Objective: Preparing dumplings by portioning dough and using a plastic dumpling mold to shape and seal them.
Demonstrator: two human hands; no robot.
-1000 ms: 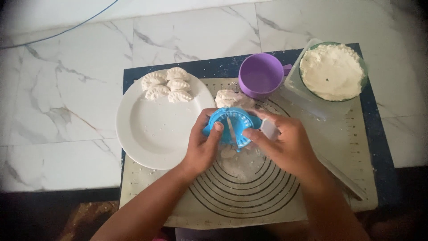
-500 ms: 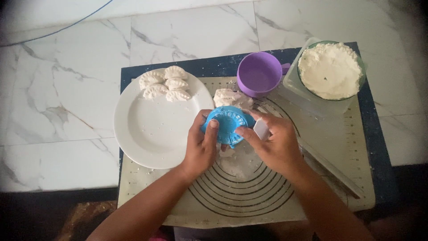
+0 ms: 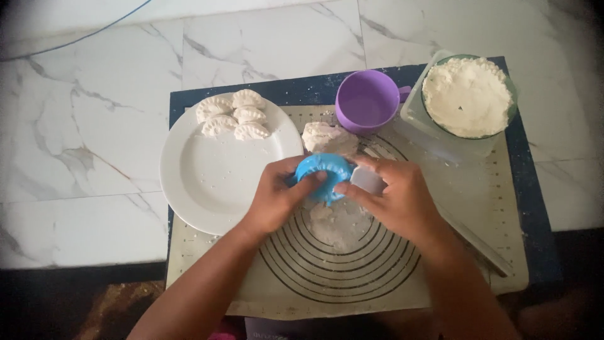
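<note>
Both hands meet over the middle of the mat, closed on a blue dumpling press that sits folded shut between them. The left hand wraps the press from its own side, thumb laid across the top edge; the right hand pinches the opposite edge with thumb and fingers, and a pale handle or flap of the press shows just under its knuckles. Whether dough is inside the press cannot be seen, since the halves hide it. To judge from the grip, the step in hand is the squeeze that seals and crimps a dumpling; the move after it would call for easing the halves apart without tearing the soft edge and lifting the piece out gently. Just beyond the fingers lies a dough lump, near but apart from the press. Left of the left hand stands a white plate with four crimped dumplings grouped at its far rim. Beyond the right hand is an empty purple cup, and farther right a bowl of flour in a clear tub. A floury patch lies on the mat's rings directly beneath the hands.
</note>
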